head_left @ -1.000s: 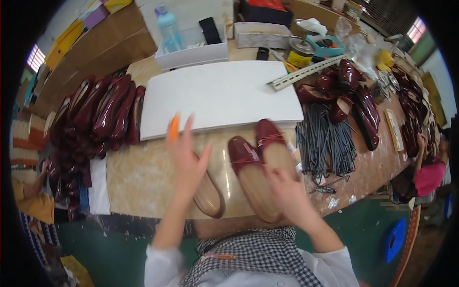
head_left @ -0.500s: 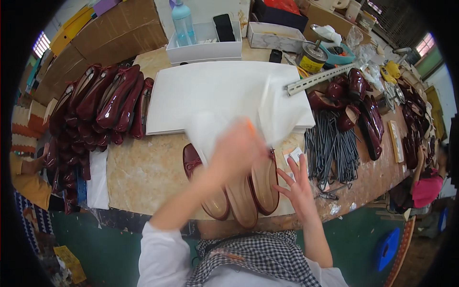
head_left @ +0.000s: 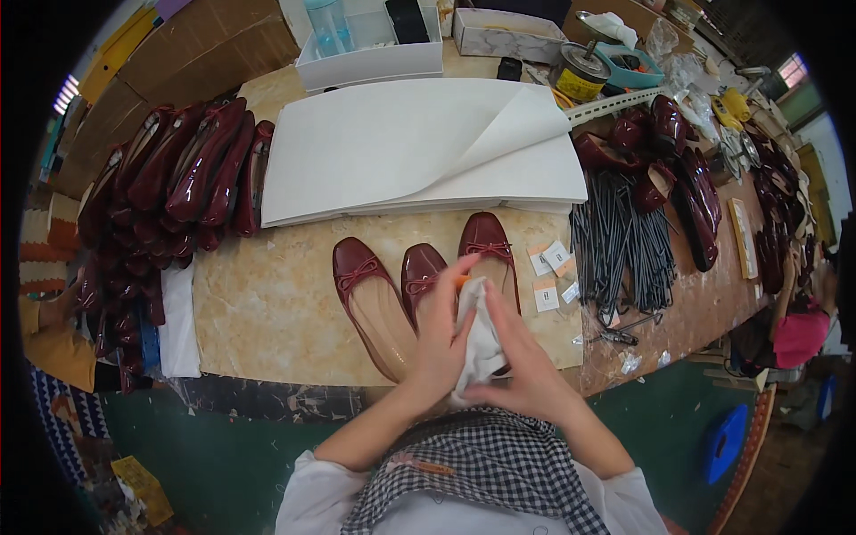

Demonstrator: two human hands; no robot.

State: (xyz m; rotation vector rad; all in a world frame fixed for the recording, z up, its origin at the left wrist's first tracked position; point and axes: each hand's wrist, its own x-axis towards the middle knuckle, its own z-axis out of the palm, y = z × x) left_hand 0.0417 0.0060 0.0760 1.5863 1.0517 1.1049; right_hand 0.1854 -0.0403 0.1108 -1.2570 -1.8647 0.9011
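L hand (head_left: 439,332) & R hand (head_left: 528,367) both closed round a crumpled white paper wad (head_left: 481,346), held btwn them above the glossy dark-red bow-front flats (head_left: 354,264). Wad's prob. v. light, soft, easily crushed or torn, not slippery; best held round the middle w/ light pressure. Surface: tan marbled tabletop (head_left: 259,308), flat stack of white paper sheets (head_left: 374,147) at back; painted green floor (head_left: 223,432) below.

The left hand (head_left: 437,343) and the right hand (head_left: 531,373), apart half a second ago, now meet at five o'clock around a crumpled white wad (head_left: 482,343). On the paper stack (head_left: 530,185) at twelve o'clock, the top sheet (head_left: 504,134), flat a second ago, curls back toward one o'clock over the near end of the slotted rail (head_left: 615,105).
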